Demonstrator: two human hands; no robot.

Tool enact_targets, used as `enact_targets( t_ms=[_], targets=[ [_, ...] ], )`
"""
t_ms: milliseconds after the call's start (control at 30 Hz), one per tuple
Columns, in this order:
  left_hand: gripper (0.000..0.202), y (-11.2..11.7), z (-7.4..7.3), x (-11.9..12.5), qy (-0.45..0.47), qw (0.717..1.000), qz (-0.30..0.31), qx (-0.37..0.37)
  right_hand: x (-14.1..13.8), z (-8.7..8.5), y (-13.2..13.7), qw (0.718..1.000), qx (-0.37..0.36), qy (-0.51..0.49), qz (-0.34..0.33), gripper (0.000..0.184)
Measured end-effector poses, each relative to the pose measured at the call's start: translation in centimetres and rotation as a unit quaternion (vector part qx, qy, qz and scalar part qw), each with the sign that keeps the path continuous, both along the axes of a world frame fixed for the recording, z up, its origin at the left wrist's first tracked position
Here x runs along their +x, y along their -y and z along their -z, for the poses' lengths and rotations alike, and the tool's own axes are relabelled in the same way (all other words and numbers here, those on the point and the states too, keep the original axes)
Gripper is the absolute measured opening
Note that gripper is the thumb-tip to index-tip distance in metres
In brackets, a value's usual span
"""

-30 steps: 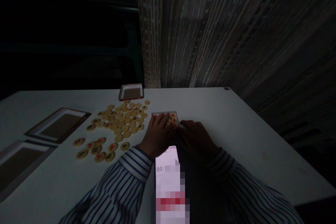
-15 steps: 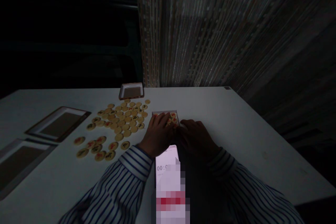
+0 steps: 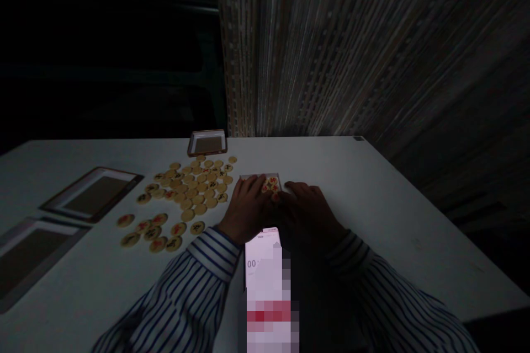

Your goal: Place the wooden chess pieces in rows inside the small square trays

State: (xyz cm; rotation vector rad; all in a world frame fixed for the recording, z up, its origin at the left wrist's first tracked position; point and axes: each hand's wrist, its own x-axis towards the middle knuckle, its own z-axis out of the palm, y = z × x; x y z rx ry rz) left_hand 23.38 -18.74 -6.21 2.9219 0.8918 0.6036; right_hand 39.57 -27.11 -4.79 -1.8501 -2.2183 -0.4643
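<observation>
A small shallow box sits on the white table, holding round wooden game pieces with red marks. My left hand lies over the box's left part, fingers stretched flat on the pieces. To the right of the box rests my right hand, dim in shadow, its fingers laid out with the tips at the near right corner. Both sleeves are blue-striped.
Several loose round pieces are scattered left of the box, with a smaller group nearer me. An empty small tray stands behind them, and two larger flat trays lie at the far left. A lit phone is between my forearms.
Both hands have crept slightly forward over the box, so fewer of its pieces show. The loose pieces and trays have not moved.
</observation>
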Motion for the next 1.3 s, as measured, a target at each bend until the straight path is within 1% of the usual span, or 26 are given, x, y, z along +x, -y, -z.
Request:
enact_targets(
  t_ms=[200,433,667,900,1133,1300],
  targets=[
    [0.034,-0.9,-0.1,0.2,-0.009,1.0,-0.017,-0.005,0.2,0.8,-0.9,1.0,0.01,0.004,0.01,0.03],
    [0.034,-1.0,-0.4,0.6,-0.014,1.0,-0.011,-0.003,0.2,0.5,-1.1,1.0,0.0,0.002,0.012,0.029],
    [0.032,-1.0,-0.2,0.7,-0.008,1.0,-0.014,-0.008,0.2,0.6,-1.2,1.0,-0.005,0.011,0.013,0.029],
    [0.033,-1.1,-0.5,0.7,-0.014,1.0,-0.02,-0.013,0.1,0.7,-1.3,1.0,0.004,0.004,0.012,0.029],
    [0.036,-2.3,-0.8,1.1,-0.021,0.999,-0.039,-0.028,0.7,0.8,-2.2,1.0,0.009,0.009,0.029,0.039],
    [0.036,-2.9,-0.7,1.7,-0.024,0.998,-0.041,-0.028,0.8,1.4,-2.9,0.999,0.013,0.005,0.037,0.037]
  ],
)
